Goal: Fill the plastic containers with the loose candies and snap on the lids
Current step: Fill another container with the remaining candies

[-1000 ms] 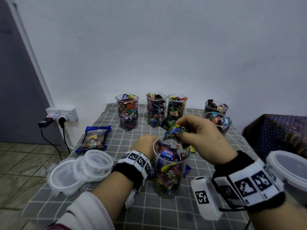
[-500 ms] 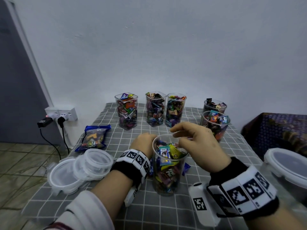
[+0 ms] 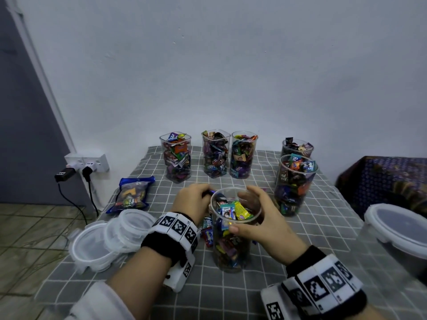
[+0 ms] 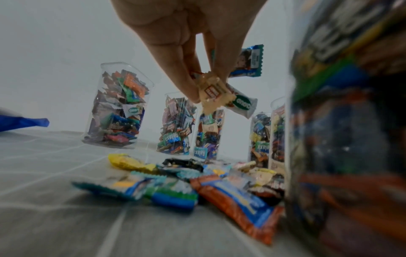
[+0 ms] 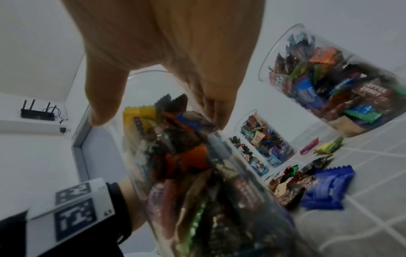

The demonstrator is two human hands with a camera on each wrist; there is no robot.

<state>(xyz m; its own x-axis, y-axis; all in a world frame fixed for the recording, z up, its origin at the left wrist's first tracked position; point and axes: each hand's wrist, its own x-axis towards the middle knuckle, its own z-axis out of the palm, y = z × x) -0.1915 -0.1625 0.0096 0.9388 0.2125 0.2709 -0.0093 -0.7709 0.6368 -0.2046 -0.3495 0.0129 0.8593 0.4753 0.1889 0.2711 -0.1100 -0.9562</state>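
The right hand point(image 3: 256, 218) is wrapping around the upper part of the near cup point(image 3: 232, 241), thumb on the side facing the person and fingers curled round the far side just under the rim, so the grip is closed on the clear wall. The left hand point(image 4: 191, 57) is pinching a few wrapped candies point(image 4: 214, 92) between thumb and fingertips, lifted clear of the loose pile point(image 4: 197, 182) lying on the checked cloth point(image 3: 288, 262) just left of and behind that cup. The near cup is standing upright and is filled most of the way up, with wrappers showing a little below the rim.

Beyond the near cup, five more filled cups are standing without lids: three in a back row point(image 3: 216, 154) and two off to the right point(image 3: 294, 183). Left of the near cup, a small stack of clear lids point(image 3: 108, 236) is waiting, with a blue candy bag point(image 3: 132, 194) behind it.

The candies look light and crinkly, and their glossy wrappers are likely to slide against each other, so a pinch across the flat body should hold better than one on a crimped end. The cup seems thin and springy; a firm squeeze near the rim could bend it out of round, which would probably make seating a lid harder. Holding it lower down on the wall, where the packed candy backs it, looks safer. The lids appear stiff at the rim and flexible in the middle, so pressing around the edge seems the way to close them.
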